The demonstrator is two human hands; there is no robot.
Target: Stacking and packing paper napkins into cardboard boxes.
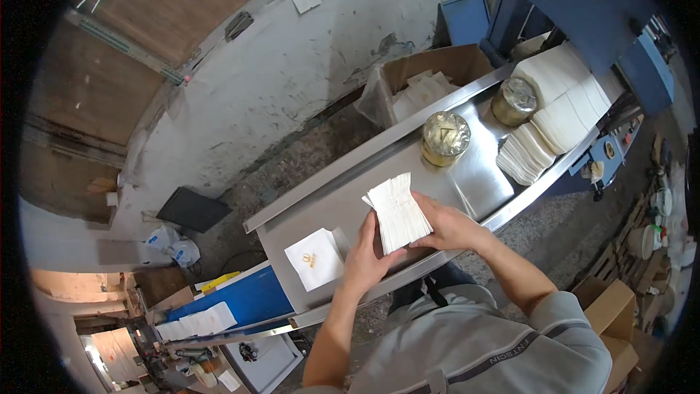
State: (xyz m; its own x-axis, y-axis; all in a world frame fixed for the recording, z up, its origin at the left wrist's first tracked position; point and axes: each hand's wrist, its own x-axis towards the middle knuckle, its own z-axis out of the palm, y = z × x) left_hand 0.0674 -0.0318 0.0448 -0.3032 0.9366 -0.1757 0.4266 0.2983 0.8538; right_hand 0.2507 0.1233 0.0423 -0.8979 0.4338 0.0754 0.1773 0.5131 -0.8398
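Observation:
Between my two hands is a thick stack of white paper napkins (397,215), held above the steel tray table, its layered edges fanned at the upper end. My left hand (366,264) grips its left and lower side, and my right hand (448,225) is closed on its right side. On the steel table (350,201), left of my left hand, lies a squared napkin pile (313,259) with a small gold print on top. Farther right, a long row of napkins (531,152) leans over at the machine end, beside two shiny wrapped cylinders, one nearer (446,138) and one farther (515,101).
Raised metal rails (328,168) edge the table. At its left end runs a blue conveyor belt (255,298) carrying more napkins (208,321). Behind stands a cardboard box (434,66) with loose paper. A blue machine (583,11) fills the upper right. Another carton (609,314) is right of me.

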